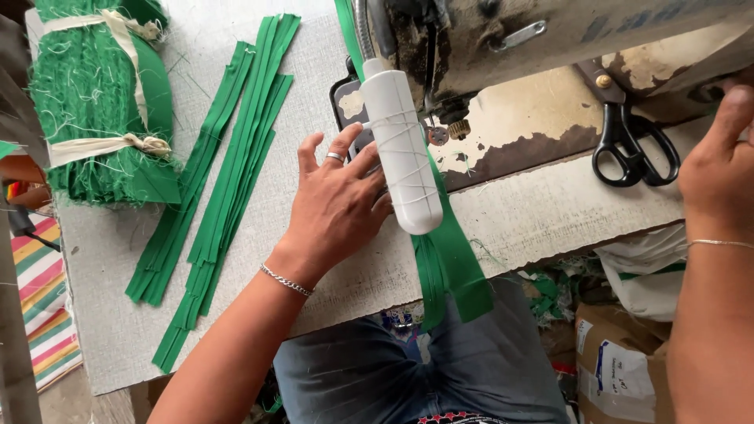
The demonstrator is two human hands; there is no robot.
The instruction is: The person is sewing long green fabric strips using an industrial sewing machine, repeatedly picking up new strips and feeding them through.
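My left hand (338,206) lies flat on the sewing table with fingers spread, beside a green fabric strip (449,259) that runs under the sewing machine (550,39) and hangs over the table's front edge. A white lamp tube (402,149) wound with thread partly covers my fingers and the needle area. My right hand (719,169) is raised at the right edge, near the machine's right end; whether it grips anything is hidden. A ring and a bracelet are on the left hand.
Black scissors (635,149) lie on the machine bed at right. Loose green strips (224,173) lie left of my hand. A tied bundle of green fabric (98,98) sits at the far left. A cardboard box (616,365) and scraps lie below the table (550,208).
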